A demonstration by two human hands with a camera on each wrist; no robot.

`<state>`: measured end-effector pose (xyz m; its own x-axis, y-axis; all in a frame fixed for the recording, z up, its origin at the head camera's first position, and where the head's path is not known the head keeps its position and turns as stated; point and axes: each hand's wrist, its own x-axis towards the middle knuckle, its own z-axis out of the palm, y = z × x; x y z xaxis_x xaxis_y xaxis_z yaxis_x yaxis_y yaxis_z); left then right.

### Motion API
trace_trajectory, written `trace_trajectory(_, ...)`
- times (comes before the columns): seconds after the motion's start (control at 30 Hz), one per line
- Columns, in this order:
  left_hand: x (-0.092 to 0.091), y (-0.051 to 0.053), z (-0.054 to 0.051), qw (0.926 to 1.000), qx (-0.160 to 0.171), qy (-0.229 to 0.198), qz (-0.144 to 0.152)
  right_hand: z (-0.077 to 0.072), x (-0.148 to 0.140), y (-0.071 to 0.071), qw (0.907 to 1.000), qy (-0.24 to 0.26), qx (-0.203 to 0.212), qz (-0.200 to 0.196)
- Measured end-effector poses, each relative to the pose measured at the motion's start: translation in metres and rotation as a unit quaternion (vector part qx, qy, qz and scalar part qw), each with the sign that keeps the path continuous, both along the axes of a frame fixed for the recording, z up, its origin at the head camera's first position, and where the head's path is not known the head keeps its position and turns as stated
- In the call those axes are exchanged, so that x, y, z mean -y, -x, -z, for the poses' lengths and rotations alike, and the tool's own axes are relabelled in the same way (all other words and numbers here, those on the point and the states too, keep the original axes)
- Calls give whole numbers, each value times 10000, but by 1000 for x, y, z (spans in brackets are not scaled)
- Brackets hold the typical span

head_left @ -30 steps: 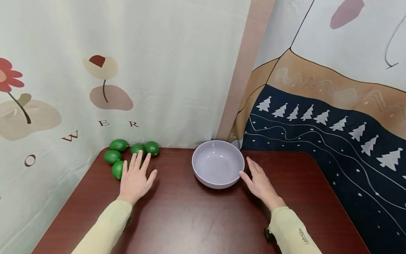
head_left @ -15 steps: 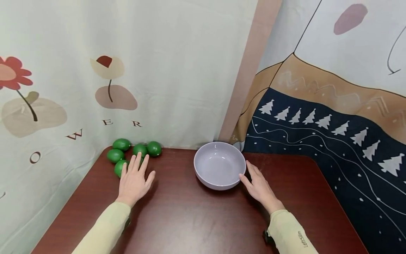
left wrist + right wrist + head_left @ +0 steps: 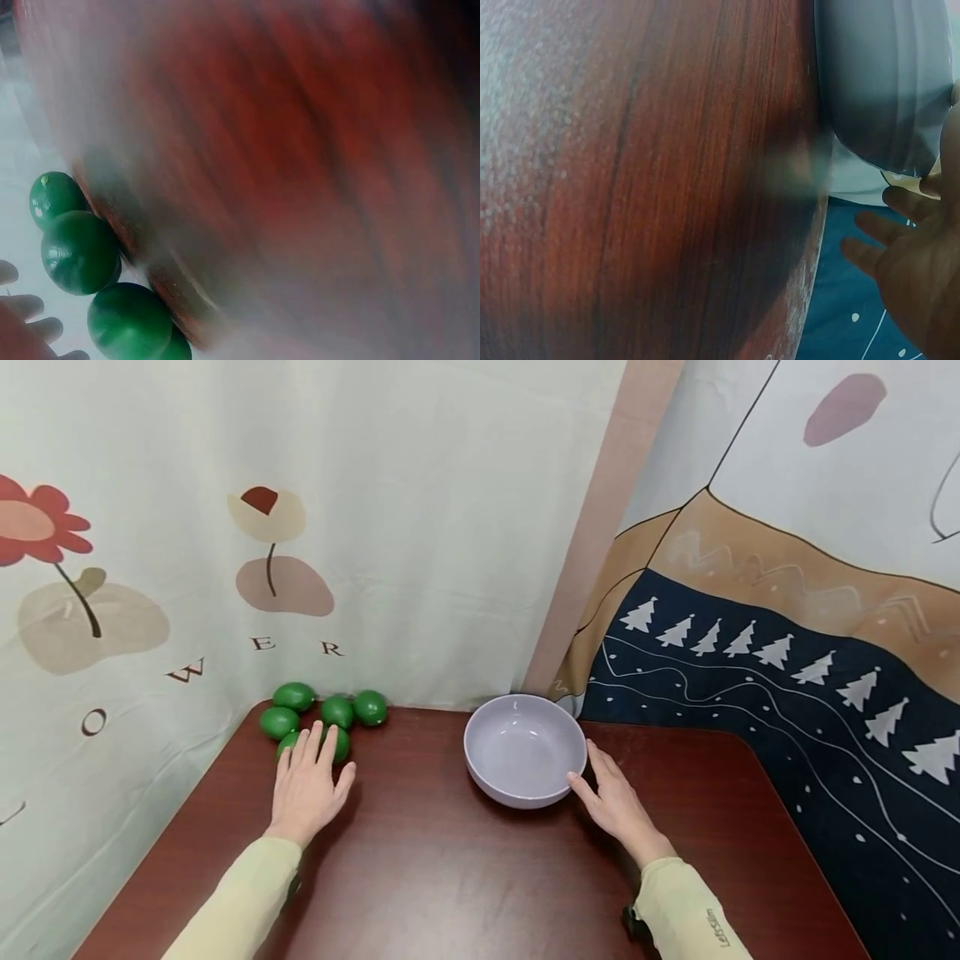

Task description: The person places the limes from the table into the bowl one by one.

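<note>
In the head view my left hand is spread with straight fingers over the near side of a cluster of green oval fruits, partly covering the nearest ones. Whether it touches them is not clear. The left wrist view shows its fingertips beside several green fruits. A pale lilac bowl with nothing inside stands at the table's back middle. At its right side is my right hand, thumb at the rim, fingers extended along the wall. The right wrist view shows the hand beside the bowl.
The dark red-brown table reaches back to a pale curtain with printed flowers and letters. Behind the right side hangs a navy and tan cloth with white trees. Bare tabletop lies between the fruits and the bowl.
My left hand has drawn slightly back and left, uncovering more of the green fruits. The right hand stays beside the bowl. The whole head view has shifted a little.
</note>
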<state>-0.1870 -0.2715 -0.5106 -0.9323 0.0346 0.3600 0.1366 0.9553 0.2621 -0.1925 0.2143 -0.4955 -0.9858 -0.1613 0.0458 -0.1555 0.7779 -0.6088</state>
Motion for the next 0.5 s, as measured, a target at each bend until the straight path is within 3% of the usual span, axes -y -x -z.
trace_trajectory(0.27, 4, 3, 4, 9998, -79, -146, 72, 1, -2, -2, 10000, -19, 57, 45)
trace_trajectory(0.5, 3, 7, 4, 9996, -245, 49, 151, 0, -2, -2, 10000, 58, -24, 13)
